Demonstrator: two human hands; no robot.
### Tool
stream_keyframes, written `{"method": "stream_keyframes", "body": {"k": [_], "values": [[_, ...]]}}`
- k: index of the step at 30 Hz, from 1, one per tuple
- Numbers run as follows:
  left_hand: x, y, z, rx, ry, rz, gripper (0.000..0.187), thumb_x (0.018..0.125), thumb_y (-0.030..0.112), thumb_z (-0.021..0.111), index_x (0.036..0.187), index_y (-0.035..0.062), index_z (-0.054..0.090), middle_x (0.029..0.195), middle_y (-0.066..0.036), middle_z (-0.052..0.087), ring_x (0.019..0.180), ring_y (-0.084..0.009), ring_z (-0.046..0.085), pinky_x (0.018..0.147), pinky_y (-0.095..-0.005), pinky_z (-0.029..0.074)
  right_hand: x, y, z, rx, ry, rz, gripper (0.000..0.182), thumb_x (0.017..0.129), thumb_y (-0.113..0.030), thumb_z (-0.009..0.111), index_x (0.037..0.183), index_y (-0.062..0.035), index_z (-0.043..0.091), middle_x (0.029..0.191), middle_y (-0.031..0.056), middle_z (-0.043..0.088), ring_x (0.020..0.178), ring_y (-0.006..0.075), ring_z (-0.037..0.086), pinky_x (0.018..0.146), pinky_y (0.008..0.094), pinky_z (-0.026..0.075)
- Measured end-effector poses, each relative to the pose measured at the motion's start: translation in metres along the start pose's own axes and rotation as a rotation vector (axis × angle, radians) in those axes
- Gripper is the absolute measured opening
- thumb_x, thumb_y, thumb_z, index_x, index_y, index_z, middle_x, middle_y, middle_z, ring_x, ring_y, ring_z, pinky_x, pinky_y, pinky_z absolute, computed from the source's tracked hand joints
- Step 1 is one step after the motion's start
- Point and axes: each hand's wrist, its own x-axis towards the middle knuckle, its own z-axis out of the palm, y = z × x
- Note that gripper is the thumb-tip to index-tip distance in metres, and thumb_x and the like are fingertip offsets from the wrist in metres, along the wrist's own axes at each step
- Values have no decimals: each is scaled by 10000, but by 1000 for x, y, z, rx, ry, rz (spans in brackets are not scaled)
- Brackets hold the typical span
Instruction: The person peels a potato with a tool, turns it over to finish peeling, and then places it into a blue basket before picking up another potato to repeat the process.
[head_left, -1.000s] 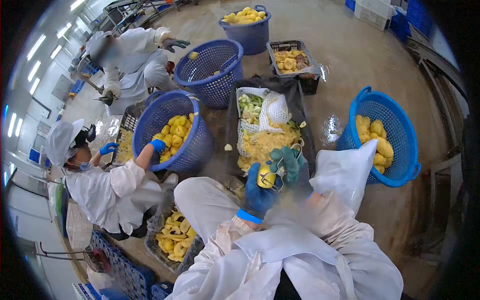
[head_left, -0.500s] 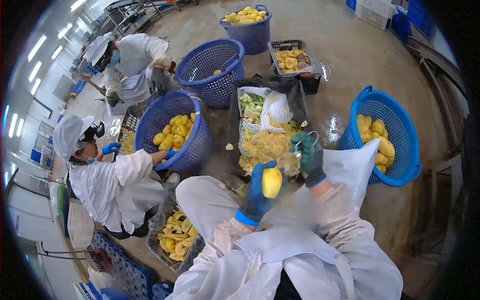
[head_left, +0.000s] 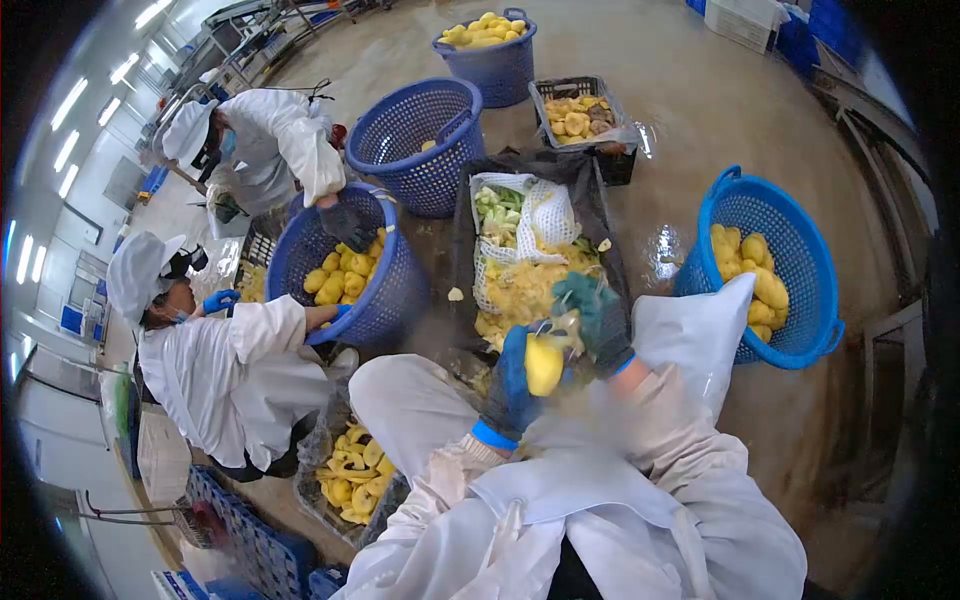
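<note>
My left hand (head_left: 508, 385), in a dark blue glove, is closed around a peeled yellow potato (head_left: 544, 366), held upright above my lap. My right hand (head_left: 600, 318), in a green and dark glove, is closed at the potato's upper right side. A metal peeler (head_left: 570, 326) in it is blurred and mostly hidden by the fingers. Just beyond both hands, a black-lined crate (head_left: 465, 240) holds yellow peelings (head_left: 525, 290), green scraps (head_left: 500, 212) and white foam netting (head_left: 547, 212).
To my right stands a blue basket (head_left: 826, 262) of potatoes. Left, a purple basket (head_left: 400, 290) of potatoes stands between two co-workers (head_left: 230, 350) (head_left: 270, 140). More baskets (head_left: 410, 175) and a scrap crate (head_left: 620, 165) are beyond; another scrap crate (head_left: 390, 510) sits by my left leg.
My right hand has moved a little left and closer to the potato, which stays in my left hand. The far co-worker's gloved hand has moved over the purple basket of potatoes.
</note>
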Motion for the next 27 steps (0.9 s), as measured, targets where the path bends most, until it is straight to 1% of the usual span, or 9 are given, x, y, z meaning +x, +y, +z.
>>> {"method": "stream_keyframes", "body": {"k": [2,5,9,14,17,18,21,24,27], "values": [[1,0,1,-18,67,69,810,767,23,757,1409,-4,264,1267,-193,513,1087,-307,577,911,-372,487,19,-10,-16,-139,101,-163,242,945,-283,588,935,-43,611,823,59,655,674,138,598,617,269,503],[8,13,-5,-1547,122,-792,883,785,77,753,1473,45,200,1240,-160,526,1084,-274,580,924,-365,490,8,-27,-3,-32,178,-95,213,949,-254,579,924,-45,609,826,58,654,648,129,585,612,268,504],[-6,-4,2,-1065,-109,-617,930,804,159,762,1503,84,154,1206,-125,530,1063,-237,587,911,-370,508,-7,-17,7,-730,-257,-553,224,973,-230,539,945,-29,633,859,60,660,693,127,611,633,273,513],[-17,-22,5,-808,-123,-511,932,815,165,760,1508,90,141,1239,-129,515,1057,-222,586,890,-367,518,9,-19,-8,-78,126,70,156,900,-198,630,911,-49,671,866,50,660,737,133,622,685,271,496],[-12,-11,6,-623,-147,-402,897,842,142,730,1511,100,133,1256,-135,510,1073,-223,577,898,-367,513,-8,-6,3,-809,-159,-696,221,933,-277,621,901,-61,656,848,40,653,709,115,606,667,271,493],[-9,-11,5,-520,-171,-345,882,852,134,717,1511,102,132,1261,-138,508,1079,-223,574,901,-367,511,-9,10,-1,-361,-188,-216,201,935,-250,612,971,-53,638,834,36,648,720,140,618,678,299,506],[-22,-18,15,-685,-86,-416,850,863,81,683,1513,103,135,1309,-153,484,1124,-225,554,929,-352,492,20,4,-25,116,88,26,229,930,-231,609,1058,-41,613,831,47,643,718,161,624,666,312,517],[-11,4,5,-332,-68,-275,888,829,46,687,1501,19,107,1394,-174,398,1191,-255,506,1001,-341,422,-1,9,-9,-408,4,-361,193,946,-251,593,962,-60,606,779,52,623,673,147,606,608,301,519],[-6,-1,13,-295,-37,-249,903,811,28,677,1497,-9,91,1349,-191,447,1194,-287,500,1017,-356,403,-9,1,5,18,63,111,189,933,-218,597,932,-32,631,844,80,659,739,164,634,657,313,519]]}}
